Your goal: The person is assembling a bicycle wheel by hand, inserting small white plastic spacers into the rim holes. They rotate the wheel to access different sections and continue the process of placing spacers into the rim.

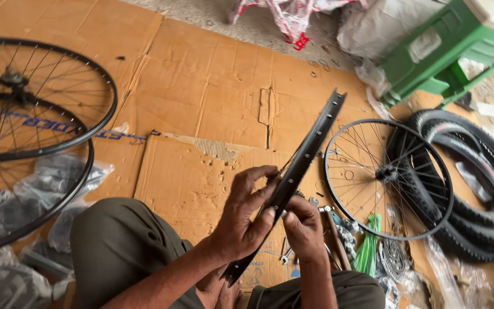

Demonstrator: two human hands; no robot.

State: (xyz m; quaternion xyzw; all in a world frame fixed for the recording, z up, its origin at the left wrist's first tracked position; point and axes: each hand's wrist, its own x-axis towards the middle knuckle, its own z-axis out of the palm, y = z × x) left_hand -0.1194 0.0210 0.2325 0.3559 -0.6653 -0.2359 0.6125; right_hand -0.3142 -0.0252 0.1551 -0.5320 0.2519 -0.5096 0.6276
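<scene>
Flattened brown cardboard [201, 86] covers the floor and carries everything else. On its left side lie two spoked bicycle wheels [30, 114], one overlapping the other, with clear plastic bags [58, 194] of dark parts under and beside them. At the right, black knobby tyres [475, 183] are stacked against each other, and a smaller spoked wheel [389, 177] lies flat just in front of them, its hub near the middle. A green plastic stool [447, 46] stands tipped at the top right, next to crumpled plastic sheeting. In the centre, a bare black wheel rim [304, 166] is held edge-on to the camera, running on a slant from the person's lap up toward the top right. The left hand [244, 220] is closed around the lower part of the rim, thumb on the near side and fingers curled over the inner channel. The right hand [303, 229] is pinched narrow just beside it, fingertips touching the rim's edge; whether it grips anything small cannot be told. Below the hands, on the cardboard, lie wrenches [286, 254], a green bundle [368, 252] and a toothed sprocket [393, 257].
</scene>
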